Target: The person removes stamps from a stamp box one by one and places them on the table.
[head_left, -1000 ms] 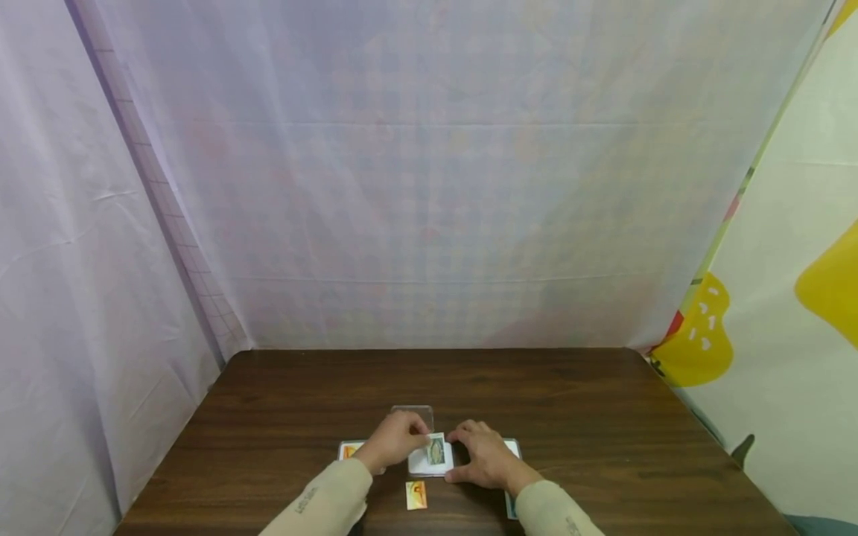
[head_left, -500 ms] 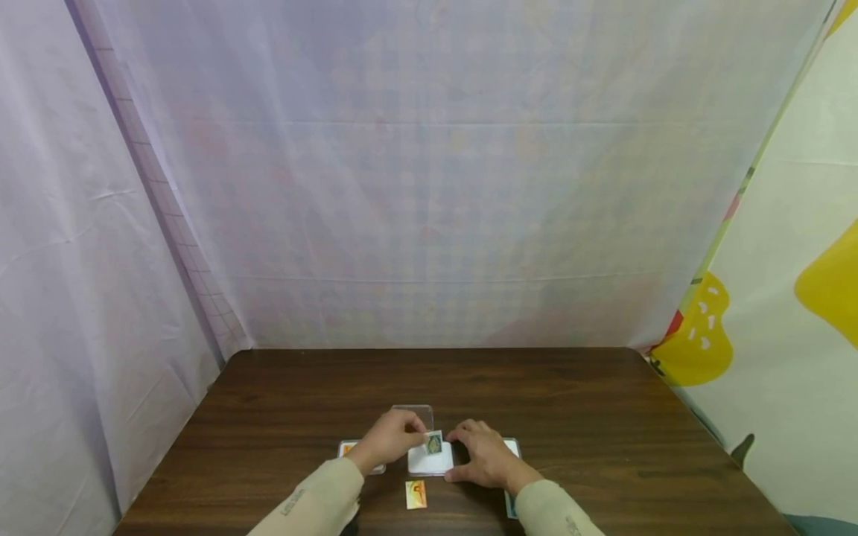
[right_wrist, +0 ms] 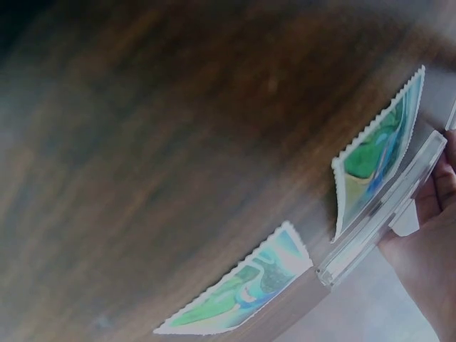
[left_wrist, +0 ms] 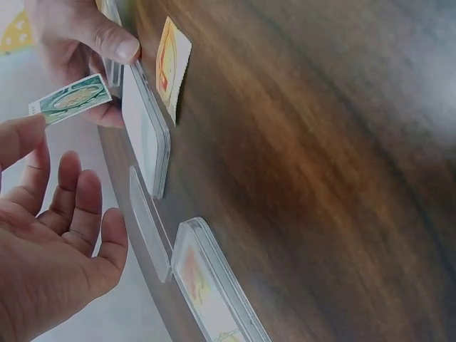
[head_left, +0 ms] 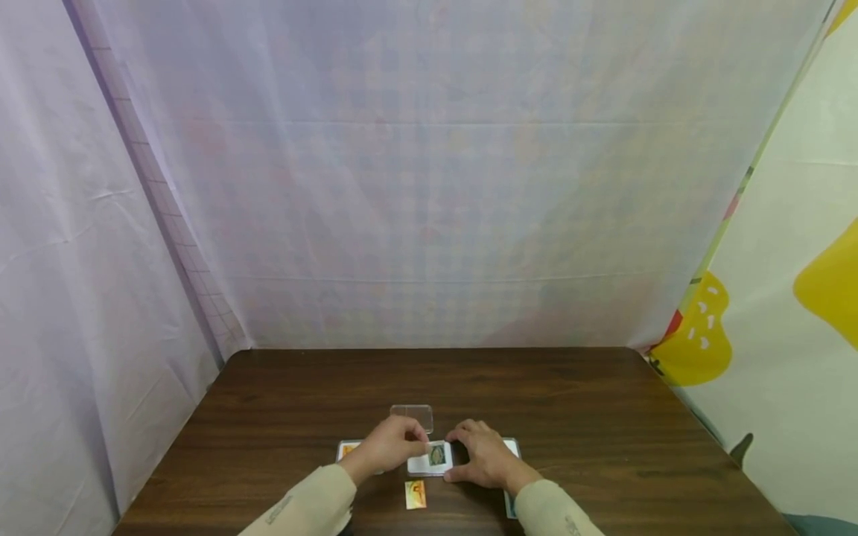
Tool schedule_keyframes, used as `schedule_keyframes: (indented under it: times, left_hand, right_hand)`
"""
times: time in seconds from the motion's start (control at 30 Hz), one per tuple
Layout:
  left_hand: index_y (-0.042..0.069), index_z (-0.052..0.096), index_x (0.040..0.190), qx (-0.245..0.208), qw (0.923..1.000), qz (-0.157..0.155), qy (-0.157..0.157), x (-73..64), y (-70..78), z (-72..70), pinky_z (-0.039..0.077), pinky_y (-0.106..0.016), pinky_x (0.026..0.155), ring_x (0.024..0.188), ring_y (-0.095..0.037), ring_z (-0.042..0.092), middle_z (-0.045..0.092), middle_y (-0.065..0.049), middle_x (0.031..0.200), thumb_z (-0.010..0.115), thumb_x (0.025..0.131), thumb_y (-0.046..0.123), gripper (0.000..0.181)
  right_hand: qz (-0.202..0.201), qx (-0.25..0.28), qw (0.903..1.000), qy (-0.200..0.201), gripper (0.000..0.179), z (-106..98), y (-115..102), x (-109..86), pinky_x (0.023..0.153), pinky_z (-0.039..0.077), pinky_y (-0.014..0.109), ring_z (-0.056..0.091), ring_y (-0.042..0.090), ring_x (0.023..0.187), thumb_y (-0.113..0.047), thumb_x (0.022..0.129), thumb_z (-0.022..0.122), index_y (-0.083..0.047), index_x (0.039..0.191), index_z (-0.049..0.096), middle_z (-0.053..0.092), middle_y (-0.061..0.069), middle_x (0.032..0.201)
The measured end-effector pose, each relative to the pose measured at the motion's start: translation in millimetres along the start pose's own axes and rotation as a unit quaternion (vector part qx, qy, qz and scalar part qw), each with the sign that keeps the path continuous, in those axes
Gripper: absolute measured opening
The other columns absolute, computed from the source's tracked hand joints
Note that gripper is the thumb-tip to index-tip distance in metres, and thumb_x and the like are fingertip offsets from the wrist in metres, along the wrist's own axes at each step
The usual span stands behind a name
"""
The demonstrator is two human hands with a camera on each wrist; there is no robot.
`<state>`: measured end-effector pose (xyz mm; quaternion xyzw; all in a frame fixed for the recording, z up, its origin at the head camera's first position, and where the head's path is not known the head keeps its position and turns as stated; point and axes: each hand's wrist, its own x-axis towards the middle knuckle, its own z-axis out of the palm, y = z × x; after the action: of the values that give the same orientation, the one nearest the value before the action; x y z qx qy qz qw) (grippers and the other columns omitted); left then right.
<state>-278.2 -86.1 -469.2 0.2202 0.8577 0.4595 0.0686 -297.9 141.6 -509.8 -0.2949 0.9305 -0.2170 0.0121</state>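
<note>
In the head view my left hand (head_left: 392,445) pinches a green postage stamp (head_left: 437,454) between thumb and finger, over a clear plastic case with a white insert (head_left: 417,467). From the left wrist view, the stamp (left_wrist: 77,100) is tilted and held apart from the case (left_wrist: 144,135), while the other left fingers are loosely bent. My right hand (head_left: 488,455) grips the right side of that case, thumb at its near corner and fingers at its far corner. An orange-yellow stamp (head_left: 415,494) lies on the table just in front of the case.
A clear lid (head_left: 412,418) lies behind the case. Another case (left_wrist: 214,285) with an orange stamp stands at left, partly behind my left hand. Beside my right wrist are a third case (right_wrist: 385,214) and two green-blue stamps (right_wrist: 246,285) on the brown table (head_left: 570,402).
My left hand first raised and tilted the green stamp, then brought it back down over the white insert, slightly rightward. The right hand has stayed on the case.
</note>
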Motion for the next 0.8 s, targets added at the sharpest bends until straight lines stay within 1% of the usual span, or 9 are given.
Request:
schedule_keyframes:
  times: [0.23,0.43,0.5,0.63,0.8]
  left_hand:
    - [0.008,0.068,0.083,0.001,0.9999,0.001,-0.014,-7.8,-0.3,3.9,0.043,-0.032,0.070,0.078,-0.013,0.053,0.062,0.004,0.083,0.072,0.087,0.011,0.007]
    - [0.007,0.067,0.082,-0.030,0.9990,-0.005,-0.034,-18.7,1.2,8.2,0.042,-0.028,0.067,0.075,-0.011,0.052,0.061,0.005,0.080,0.071,0.087,0.011,0.008]
    - [0.007,0.068,0.082,-0.035,0.9987,-0.002,-0.036,-21.4,1.1,10.5,0.042,-0.027,0.066,0.074,-0.010,0.052,0.061,0.005,0.079,0.071,0.087,0.010,0.007]
    - [0.007,0.068,0.081,-0.028,0.9989,0.004,-0.038,-25.8,1.5,15.6,0.041,-0.026,0.064,0.070,-0.008,0.051,0.061,0.005,0.077,0.073,0.085,0.009,0.007]
    - [0.006,0.069,0.079,-0.023,0.9986,0.002,-0.047,-28.9,2.0,20.6,0.041,-0.024,0.062,0.067,-0.006,0.049,0.061,0.005,0.074,0.074,0.083,0.008,0.006]
  right_hand:
    - [-0.009,0.003,1.0000,0.003,0.061,-1.4,-1.7,-0.9,0.097,0.039,0.062,0.052,0.036,0.115,-0.044,0.075,0.083,-0.007,0.119,0.064,0.057,0.011,0.121]
    - [-0.013,-0.006,0.9999,0.009,0.059,-0.9,-1.3,-0.9,0.096,0.040,0.060,0.053,0.034,0.113,-0.040,0.074,0.084,-0.006,0.118,0.064,0.058,0.011,0.120]
    - [-0.012,-0.007,0.9999,0.009,0.058,-0.8,-1.4,-0.6,0.097,0.040,0.060,0.053,0.034,0.113,-0.039,0.074,0.084,-0.006,0.118,0.064,0.058,0.011,0.119]
    - [-0.014,-0.008,0.9998,0.010,0.057,-0.6,-1.4,-0.4,0.096,0.040,0.060,0.053,0.034,0.112,-0.037,0.074,0.084,-0.006,0.117,0.064,0.058,0.010,0.119]
    - [-0.016,-0.013,0.9997,0.011,0.057,-1.1,-1.7,-0.8,0.096,0.041,0.059,0.053,0.034,0.113,-0.039,0.075,0.084,-0.006,0.117,0.064,0.058,0.011,0.119]
